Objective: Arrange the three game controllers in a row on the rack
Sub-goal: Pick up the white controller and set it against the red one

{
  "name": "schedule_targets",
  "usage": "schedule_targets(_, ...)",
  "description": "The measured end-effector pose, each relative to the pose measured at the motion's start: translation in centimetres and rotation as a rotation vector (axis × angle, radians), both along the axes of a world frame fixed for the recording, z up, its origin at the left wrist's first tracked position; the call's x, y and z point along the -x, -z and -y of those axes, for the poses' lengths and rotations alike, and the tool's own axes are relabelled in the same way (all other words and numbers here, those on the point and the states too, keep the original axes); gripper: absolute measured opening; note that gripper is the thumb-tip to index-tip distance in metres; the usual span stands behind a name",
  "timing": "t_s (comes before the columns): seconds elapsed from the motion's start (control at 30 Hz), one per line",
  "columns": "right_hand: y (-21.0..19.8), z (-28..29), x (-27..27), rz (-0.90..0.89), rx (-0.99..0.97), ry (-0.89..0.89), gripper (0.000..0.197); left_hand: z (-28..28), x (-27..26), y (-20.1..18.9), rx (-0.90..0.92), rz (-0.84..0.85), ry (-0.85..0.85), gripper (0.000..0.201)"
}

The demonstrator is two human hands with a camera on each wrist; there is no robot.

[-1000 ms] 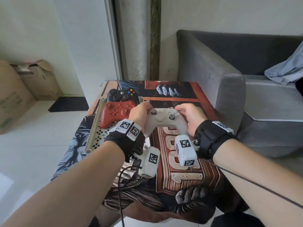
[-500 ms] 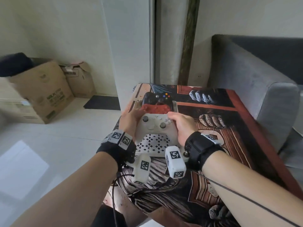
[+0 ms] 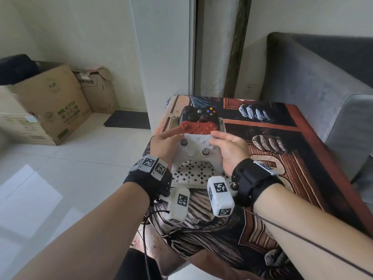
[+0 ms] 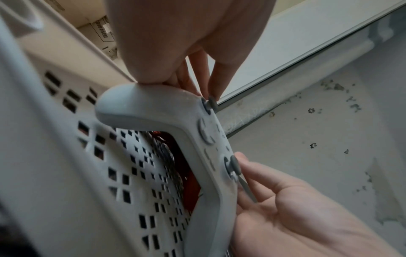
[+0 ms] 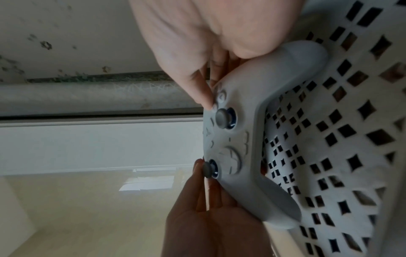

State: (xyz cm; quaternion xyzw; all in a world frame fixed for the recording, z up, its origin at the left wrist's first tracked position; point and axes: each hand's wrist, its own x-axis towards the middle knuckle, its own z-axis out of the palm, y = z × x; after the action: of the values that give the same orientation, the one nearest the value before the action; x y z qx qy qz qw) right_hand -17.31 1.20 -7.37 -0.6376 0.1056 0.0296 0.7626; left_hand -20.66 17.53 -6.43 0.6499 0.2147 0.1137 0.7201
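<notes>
A white controller (image 3: 196, 153) stands on the white perforated rack (image 3: 191, 175), at the front of a row. Behind it stands a red controller (image 3: 198, 126), then a black controller (image 3: 193, 115). My left hand (image 3: 165, 144) lies against the white controller's left grip, fingers straight along its top edge. My right hand (image 3: 230, 150) lies against the right grip, thumb on the face buttons. The left wrist view shows the left hand (image 4: 186, 43) resting its heel on the white controller (image 4: 153, 107). The right wrist view shows the right hand (image 5: 208, 34) touching the white controller (image 5: 237, 139).
The rack sits at the left edge of a small table (image 3: 282, 168) covered with a printed cloth. A grey sofa (image 3: 323, 87) stands close on the right. Cardboard boxes (image 3: 50, 106) and a dark mat (image 3: 127, 119) lie on the floor to the left.
Both hands carried the white controller left from the tabletop onto the rack in front of the red one. Their fingers have since straightened from a grip.
</notes>
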Motion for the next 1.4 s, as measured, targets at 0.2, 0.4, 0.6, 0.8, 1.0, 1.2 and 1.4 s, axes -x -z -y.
schedule_targets(0.2, -0.3, 0.9, 0.2, 0.095, 0.188, -0.047, 0.038, 0.6, 0.1, 0.0, -0.094, 0.045, 0.049, 0.028)
schedule_targets(0.4, -0.4, 3.3, 0.6, 0.098, 0.371, -0.174, 0.062, -1.7, 1.5, -0.6, -0.292, -0.050, 0.241, 0.024)
schedule_targets(0.6, -0.8, 3.5, 0.6, 0.097, 0.508, -0.270, 0.057, -2.4, 2.6, -0.6, -0.481, -0.112, 0.404, 0.063)
schedule_targets(0.8, -0.8, 2.7, 0.9, 0.101, 0.442, -0.257, 0.057, -2.4, 2.9, -0.5, -0.515, -0.085, 0.319, 0.059)
schedule_targets(1.0, -0.6, 2.3, 1.1, 0.100, 0.427, -0.233, 0.054, -1.5, 2.9, 0.1, -0.519, -0.051, 0.271, 0.057)
schedule_targets(1.2, -0.5, 2.8, 1.3, 0.101, 0.443, -0.224, 0.054, -1.3, 2.6, 0.0, -0.544, -0.045, 0.293, 0.056)
schedule_targets(1.4, -0.5, 2.8, 1.3, 0.104, 0.449, -0.234, 0.054, -1.7, 2.7, 0.1, -0.567, -0.054, 0.308, 0.057)
